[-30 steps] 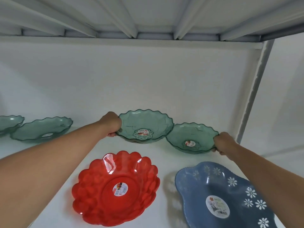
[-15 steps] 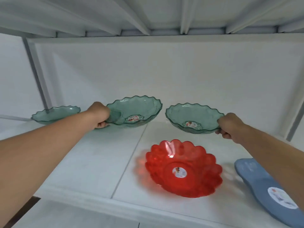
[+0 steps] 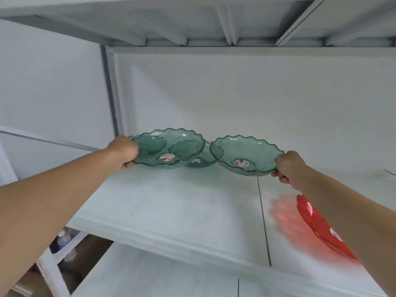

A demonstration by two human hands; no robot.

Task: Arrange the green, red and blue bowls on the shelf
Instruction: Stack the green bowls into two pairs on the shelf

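Observation:
My left hand (image 3: pixel 123 152) grips the left rim of a clear green scalloped bowl (image 3: pixel 175 147), held just above the white shelf (image 3: pixel 182 206). My right hand (image 3: pixel 289 168) grips the right rim of a second green bowl (image 3: pixel 246 151), beside the first and tilted toward me. Through and behind the left bowl, more green bowls (image 3: pixel 200 161) show at the back of the shelf. A red scalloped bowl (image 3: pixel 317 226) rests at the shelf's front right, partly hidden by my right forearm. No blue bowl is in view.
The shelf above forms a low ceiling with ribs (image 3: pixel 227 24). A grey upright post (image 3: pixel 110 93) stands at the back left. A lower shelf (image 3: pixel 171 279) lies below the front edge, and bottles (image 3: pixel 63 240) sit lower left.
Both hands have carried the green bowls leftward along the shelf toward the left post. The view swung left, so the red bowl slid to the right edge and the blue bowl left the frame.

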